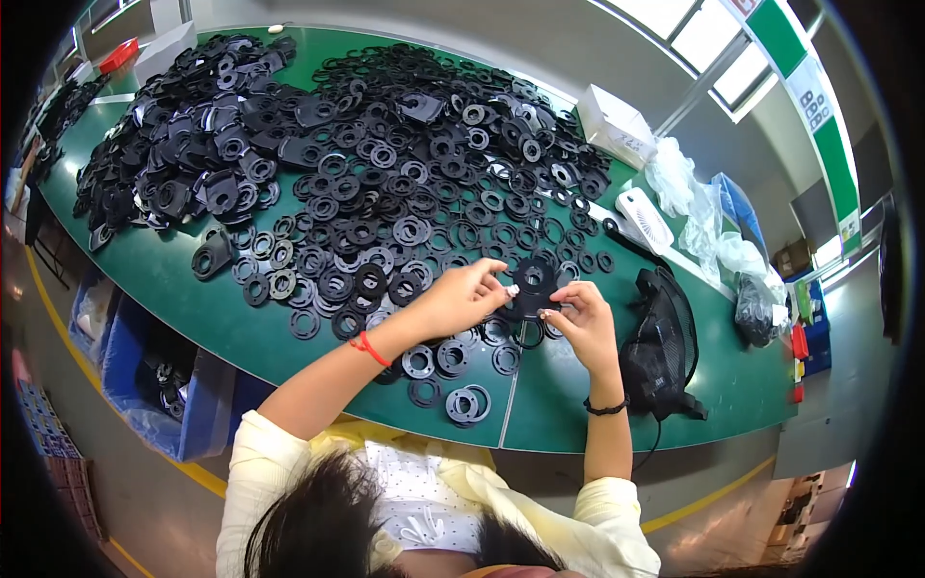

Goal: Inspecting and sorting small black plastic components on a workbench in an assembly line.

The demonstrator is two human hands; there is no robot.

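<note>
Work table (193, 289): a green surface spans the scene from far left to near right; a seam runs through it toward the near edge below the hands.
Main heap (385, 154): black rubber rings and flat gaskets lie piled across the far and middle table, overlapping in many layers.
Blue bin (154, 395): sits below the near left table edge and holds a few black parts.
Black mesh bag (665, 337): lies on the table just right of the right hand.
White boxes and clear plastic bags (674, 183): rest at the far right of the table.
Loose rings (462, 405): several single rings lie flat near the table edge, below the hands.
Black gasket piece (532, 284): a flat part with a round opening, held above the table between both hands, near the middle right.
Left hand (462, 299): fingers pinch the left edge of the black gasket piece in a narrow grip; a red band sits on the wrist.
Right hand (583, 323): fingertips grip the lower right edge of the same piece, closed tightly on it; a black band sits on the wrist.
Risk, tearing: judged likely if the two hands pull the thin rubber apart too hard.
Risk, loss: a dropped piece would probably vanish among identical parts beneath.
Risk, spill: a forearm sweeping the near edge could push loose rings off the table.
</note>
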